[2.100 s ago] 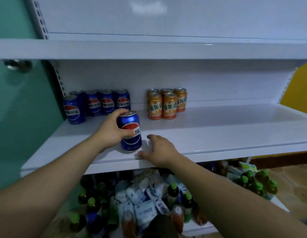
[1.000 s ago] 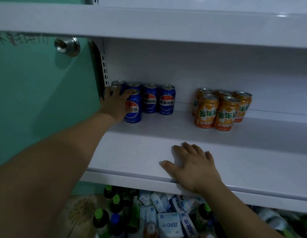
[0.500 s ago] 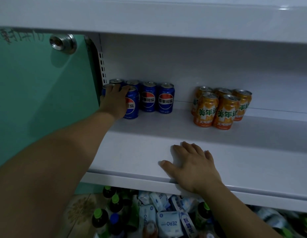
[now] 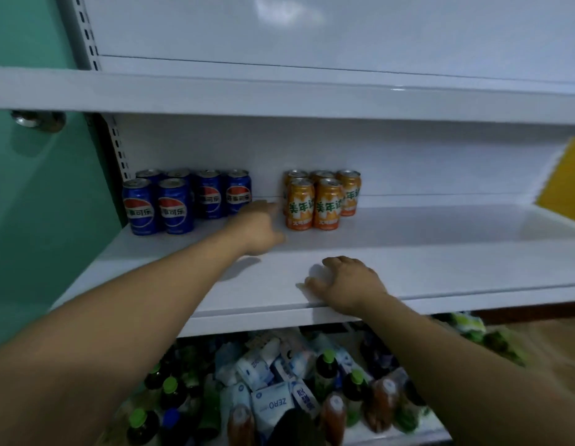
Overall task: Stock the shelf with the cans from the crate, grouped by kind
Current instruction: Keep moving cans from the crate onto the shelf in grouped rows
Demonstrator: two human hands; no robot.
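Note:
Several blue cola cans [image 4: 175,206] stand in two rows at the back left of the white shelf [image 4: 440,259]. Right of them stands a cluster of several orange soda cans [image 4: 326,202]. My left hand [image 4: 259,228] hovers empty over the shelf, in the gap between the two groups, fingers reaching toward the back. My right hand [image 4: 344,283] rests on the shelf near its front edge, fingers bent against the surface, holding nothing.
Below the shelf lies a heap of green-capped bottles [image 4: 326,370] and white drink cartons [image 4: 270,403]. A green door with a metal knob [image 4: 38,119] is to the left. Another white shelf [image 4: 279,94] hangs overhead.
My left hand let go of the blue can, now standing in the front row at the left, and moved right toward the orange cans. My right hand stayed on the shelf.

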